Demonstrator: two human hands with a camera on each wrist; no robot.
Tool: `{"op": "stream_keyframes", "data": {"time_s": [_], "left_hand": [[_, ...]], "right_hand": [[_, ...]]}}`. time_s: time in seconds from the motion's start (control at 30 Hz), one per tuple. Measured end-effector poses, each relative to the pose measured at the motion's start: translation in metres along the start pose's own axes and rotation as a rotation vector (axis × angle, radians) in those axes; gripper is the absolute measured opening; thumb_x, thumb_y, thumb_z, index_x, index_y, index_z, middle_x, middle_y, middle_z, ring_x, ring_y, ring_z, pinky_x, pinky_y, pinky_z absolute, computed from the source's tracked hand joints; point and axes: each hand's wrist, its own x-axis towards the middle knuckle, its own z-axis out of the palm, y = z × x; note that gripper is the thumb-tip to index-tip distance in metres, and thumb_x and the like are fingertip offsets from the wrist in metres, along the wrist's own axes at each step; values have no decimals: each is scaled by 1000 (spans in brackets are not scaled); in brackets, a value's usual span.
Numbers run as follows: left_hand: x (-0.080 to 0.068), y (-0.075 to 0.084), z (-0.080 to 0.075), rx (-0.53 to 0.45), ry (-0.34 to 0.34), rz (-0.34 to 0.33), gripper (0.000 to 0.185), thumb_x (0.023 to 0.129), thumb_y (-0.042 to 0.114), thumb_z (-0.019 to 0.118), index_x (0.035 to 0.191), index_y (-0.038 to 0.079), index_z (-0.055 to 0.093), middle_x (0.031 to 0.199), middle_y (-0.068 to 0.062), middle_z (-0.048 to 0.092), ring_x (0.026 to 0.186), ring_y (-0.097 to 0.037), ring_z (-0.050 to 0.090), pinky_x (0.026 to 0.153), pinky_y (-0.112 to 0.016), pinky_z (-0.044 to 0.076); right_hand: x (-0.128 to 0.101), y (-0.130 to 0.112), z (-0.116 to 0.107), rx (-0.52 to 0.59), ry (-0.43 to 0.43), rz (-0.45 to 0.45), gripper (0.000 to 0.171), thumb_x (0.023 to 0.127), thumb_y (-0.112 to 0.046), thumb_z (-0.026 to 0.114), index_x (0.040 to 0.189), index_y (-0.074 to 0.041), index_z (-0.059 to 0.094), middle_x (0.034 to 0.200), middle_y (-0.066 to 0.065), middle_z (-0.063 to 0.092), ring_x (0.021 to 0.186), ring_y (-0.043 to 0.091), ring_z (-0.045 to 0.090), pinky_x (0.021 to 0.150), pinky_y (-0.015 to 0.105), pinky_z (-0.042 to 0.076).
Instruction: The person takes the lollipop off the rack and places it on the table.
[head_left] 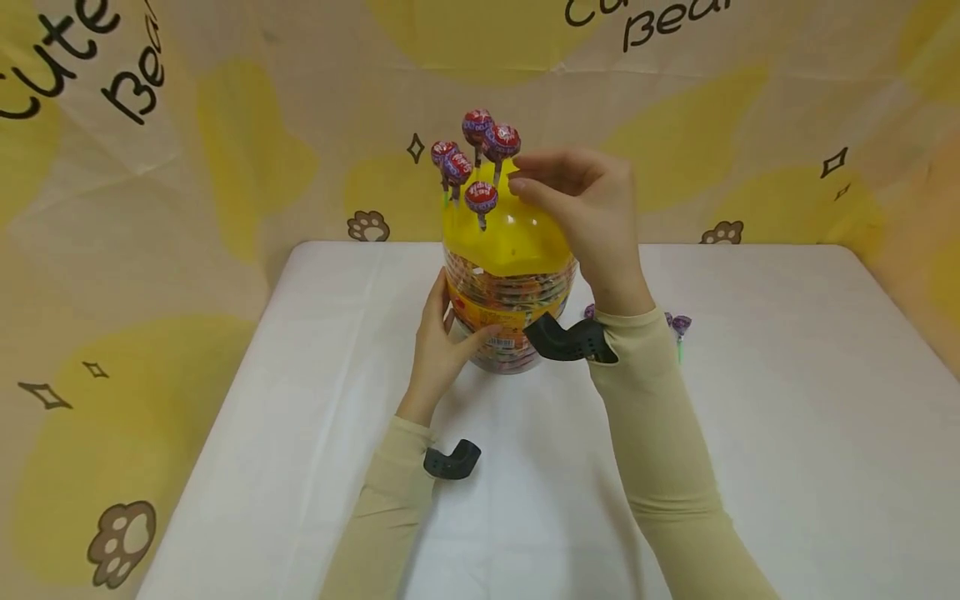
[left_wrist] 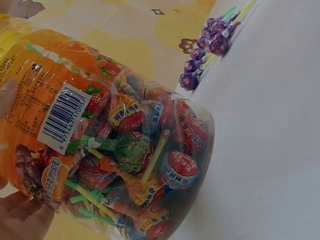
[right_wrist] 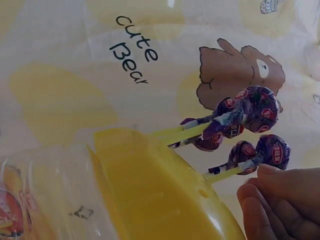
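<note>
A clear plastic jar (head_left: 510, 287) with a yellow lid (head_left: 517, 237) stands on the table, full of wrapped lollipops (left_wrist: 180, 170). Several purple-and-red lollipops (head_left: 481, 197) stick up from the lid on their sticks. My left hand (head_left: 442, 358) holds the jar low on its left side, thumb in front by the barcode label (left_wrist: 64, 117) and fingers around the far side. Beside the rightmost upright lollipop (head_left: 501, 143) is my right hand (head_left: 585, 208), fingers bent and thumb slightly apart from them. Nothing shows between its fingertips; in the right wrist view a fingertip overlaps or touches a lollipop head (right_wrist: 273, 151).
More purple lollipops (left_wrist: 218, 44) lie on the white table (head_left: 787, 417) to the right of the jar, partly hidden by my right forearm in the head view. A patterned yellow cloth (head_left: 675, 125) hangs behind the table and at its sides.
</note>
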Motion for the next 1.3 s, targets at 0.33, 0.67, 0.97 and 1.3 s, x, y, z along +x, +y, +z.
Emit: {"op": "stream_keyframes", "data": {"time_s": [0.33, 0.67, 0.97, 1.3], "left_hand": [[-2, 0, 0, 9, -5, -5, 95, 81, 22, 76, 152, 13, 14, 154, -5, 19, 140, -20, 23, 113, -35, 26], [-4, -3, 0, 15, -14, 5, 94, 81, 22, 76, 152, 14, 15, 154, -5, 21, 139, -20, 24, 113, -37, 26], [0, -1, 1, 22, -4, 12, 95, 80, 21, 77, 152, 13, 15, 153, -5, 22, 139, -20, 25, 113, -37, 27], [1, -1, -1, 13, -1, 22, 95, 80, 21, 77, 152, 13, 15, 154, -5, 21, 139, -20, 24, 113, -37, 27]], "right_hand": [[2, 4, 10, -104, 17, -48, 18, 79, -6, 76, 92, 6, 72, 90, 12, 71, 81, 17, 67, 78, 27, 56], [1, 6, 14, -59, 48, -7, 17, 80, -8, 76, 91, 4, 73, 88, 9, 71, 78, 19, 65, 75, 27, 56], [6, 7, 11, 114, 81, 16, 13, 81, -5, 73, 90, 3, 72, 84, 6, 70, 76, 25, 62, 76, 29, 56], [5, 5, 9, 188, 69, 22, 11, 82, -3, 72, 91, 4, 72, 86, 8, 70, 77, 24, 64, 78, 30, 56]]}}
